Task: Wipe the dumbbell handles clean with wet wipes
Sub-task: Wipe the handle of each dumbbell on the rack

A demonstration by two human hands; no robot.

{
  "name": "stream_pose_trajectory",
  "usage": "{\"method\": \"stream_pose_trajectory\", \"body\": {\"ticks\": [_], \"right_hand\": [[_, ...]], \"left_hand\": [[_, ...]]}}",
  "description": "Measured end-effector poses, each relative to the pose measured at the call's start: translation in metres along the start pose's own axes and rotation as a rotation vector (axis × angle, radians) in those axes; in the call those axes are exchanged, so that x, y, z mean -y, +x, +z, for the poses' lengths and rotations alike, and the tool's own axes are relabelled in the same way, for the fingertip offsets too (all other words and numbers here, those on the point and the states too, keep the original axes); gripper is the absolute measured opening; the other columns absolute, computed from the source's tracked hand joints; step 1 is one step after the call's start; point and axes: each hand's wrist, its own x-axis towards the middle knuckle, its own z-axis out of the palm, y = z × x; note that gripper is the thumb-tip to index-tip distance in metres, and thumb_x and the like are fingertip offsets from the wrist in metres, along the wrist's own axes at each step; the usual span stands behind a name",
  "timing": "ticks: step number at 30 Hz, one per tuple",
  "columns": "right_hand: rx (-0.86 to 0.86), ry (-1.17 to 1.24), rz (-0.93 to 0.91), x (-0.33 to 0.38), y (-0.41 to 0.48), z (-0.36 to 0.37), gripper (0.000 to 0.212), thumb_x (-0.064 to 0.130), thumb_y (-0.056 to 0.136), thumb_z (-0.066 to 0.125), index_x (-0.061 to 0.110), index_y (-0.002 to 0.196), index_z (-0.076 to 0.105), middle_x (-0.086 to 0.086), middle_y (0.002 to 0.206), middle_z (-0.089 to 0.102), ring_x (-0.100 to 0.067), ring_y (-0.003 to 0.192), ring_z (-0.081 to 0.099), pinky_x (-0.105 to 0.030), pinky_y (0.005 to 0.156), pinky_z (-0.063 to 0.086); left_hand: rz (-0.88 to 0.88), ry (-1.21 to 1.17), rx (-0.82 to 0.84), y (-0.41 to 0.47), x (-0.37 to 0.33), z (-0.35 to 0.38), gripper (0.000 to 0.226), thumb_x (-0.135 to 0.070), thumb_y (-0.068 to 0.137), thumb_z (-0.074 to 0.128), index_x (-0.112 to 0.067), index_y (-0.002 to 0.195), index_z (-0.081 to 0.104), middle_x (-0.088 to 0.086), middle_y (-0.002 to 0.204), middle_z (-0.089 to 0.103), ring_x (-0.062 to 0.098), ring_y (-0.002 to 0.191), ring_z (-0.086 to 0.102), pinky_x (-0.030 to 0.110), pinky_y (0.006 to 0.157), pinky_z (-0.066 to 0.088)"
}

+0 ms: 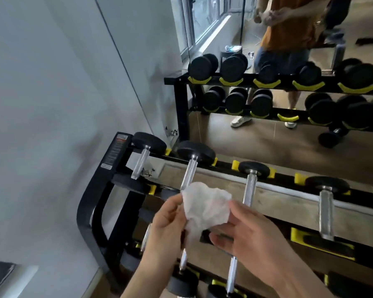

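A crumpled white wet wipe [205, 206] hangs between both hands above the rack. My left hand [166, 229] pinches its left edge and my right hand [243, 231] holds its right side with curled fingers. Several black dumbbells with chrome handles lie on the top tier: one at the far left [140, 162], a second [188, 175] right behind the wipe, a third [250, 188] and a fourth [326, 214] to the right. The wipe touches none of these handles. More chrome handles [232, 274] show on a lower tier beneath my hands.
The black rack frame [88, 203] with yellow cradles [299, 178] stands against a mirror wall [289, 147], which reflects the dumbbells and a standing person. A pale wall [52, 104] fills the left. Wood floor shows below.
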Motion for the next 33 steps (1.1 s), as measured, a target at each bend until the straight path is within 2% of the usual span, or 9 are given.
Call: {"method": "stream_pose_trajectory", "body": {"ticks": [6, 8, 11, 13, 19, 22, 26, 29, 33], "right_hand": [[-0.037, 0.089, -0.047, -0.008, 0.083, 0.073, 0.022, 0.019, 0.091, 0.052, 0.001, 0.099, 0.06, -0.018, 0.083, 0.064, -0.022, 0.06, 0.057, -0.026, 0.046, 0.05], [-0.086, 0.041, -0.054, -0.008, 0.102, 0.091, 0.02, 0.016, 0.091, 0.052, 0.001, 0.101, 0.06, -0.014, 0.077, 0.064, -0.02, 0.058, 0.059, -0.026, 0.046, 0.049], [-0.134, -0.096, -0.062, -0.008, 0.126, 0.108, 0.02, 0.017, 0.09, 0.056, 0.004, 0.102, 0.065, -0.016, 0.087, 0.069, -0.023, 0.071, 0.066, -0.032, 0.062, 0.054], [-0.177, -0.288, -0.101, -0.009, 0.139, 0.113, 0.016, 0.021, 0.086, 0.062, 0.012, 0.098, 0.068, -0.014, 0.092, 0.071, -0.025, 0.077, 0.066, -0.037, 0.072, 0.053], [-0.399, -0.788, -0.432, -0.017, 0.163, 0.112, 0.007, 0.024, 0.091, 0.062, 0.028, 0.094, 0.058, 0.001, 0.083, 0.067, -0.009, 0.065, 0.064, -0.017, 0.051, 0.048], [-0.158, -1.062, -0.502, -0.027, 0.17, 0.107, 0.015, 0.045, 0.09, 0.052, 0.035, 0.093, 0.064, 0.017, 0.089, 0.064, -0.003, 0.084, 0.063, -0.02, 0.067, 0.053], [0.17, -1.104, -0.337, -0.037, 0.179, 0.114, 0.019, 0.042, 0.09, 0.058, 0.032, 0.097, 0.072, 0.016, 0.07, 0.064, 0.002, 0.067, 0.059, -0.012, 0.059, 0.043], [-0.03, -1.122, -0.389, -0.052, 0.206, 0.113, 0.014, 0.028, 0.091, 0.062, 0.031, 0.098, 0.074, 0.025, 0.067, 0.064, 0.006, 0.068, 0.06, -0.009, 0.06, 0.042], [-0.29, -1.047, -0.467, -0.068, 0.255, 0.113, 0.027, 0.012, 0.092, 0.059, 0.033, 0.104, 0.071, 0.032, 0.092, 0.065, 0.017, 0.094, 0.056, 0.0, 0.073, 0.042]], "left_hand": [[0.366, 0.83, -0.293, 0.094, 0.0, -0.103, 0.047, 0.0, 0.086, 0.061, -0.027, 0.125, 0.058, -0.008, 0.113, 0.048, 0.009, 0.104, 0.05, 0.019, 0.086, 0.043], [0.476, 0.687, -0.187, 0.103, -0.01, -0.117, 0.026, -0.011, 0.091, 0.063, -0.024, 0.113, 0.067, -0.012, 0.109, 0.057, 0.008, 0.099, 0.057, 0.012, 0.078, 0.044], [0.196, 0.179, 0.242, 0.105, -0.023, -0.111, 0.033, -0.048, 0.085, 0.065, -0.023, 0.106, 0.072, 0.0, 0.103, 0.072, 0.015, 0.096, 0.068, 0.018, 0.076, 0.052], [0.107, 0.097, 0.241, 0.111, -0.02, -0.105, 0.031, -0.042, 0.079, 0.076, -0.022, 0.101, 0.074, 0.007, 0.093, 0.074, 0.019, 0.088, 0.071, 0.023, 0.072, 0.055], [-0.044, -0.032, 0.111, 0.124, -0.018, -0.107, 0.015, -0.027, 0.081, 0.071, -0.013, 0.08, 0.075, 0.014, 0.077, 0.071, 0.021, 0.065, 0.064, 0.026, 0.059, 0.049], [-0.052, -0.069, 0.077, 0.128, -0.016, -0.113, 0.024, -0.034, 0.083, 0.072, -0.011, 0.084, 0.072, 0.016, 0.079, 0.069, 0.024, 0.067, 0.062, 0.03, 0.061, 0.049], [-0.056, -0.033, -0.014, 0.14, -0.014, -0.128, 0.023, -0.027, 0.077, 0.072, -0.008, 0.089, 0.07, 0.016, 0.086, 0.073, 0.027, 0.079, 0.07, 0.03, 0.068, 0.056], [0.03, 0.197, 0.032, 0.154, -0.005, -0.154, 0.016, -0.031, 0.082, 0.068, -0.02, 0.094, 0.072, 0.003, 0.09, 0.074, 0.02, 0.086, 0.07, 0.031, 0.075, 0.057], [0.235, 0.89, -0.146, 0.194, 0.03, -0.213, 0.019, -0.033, 0.085, 0.07, -0.031, 0.103, 0.071, -0.019, 0.107, 0.063, -0.004, 0.102, 0.054, 0.02, 0.089, 0.047]]}}
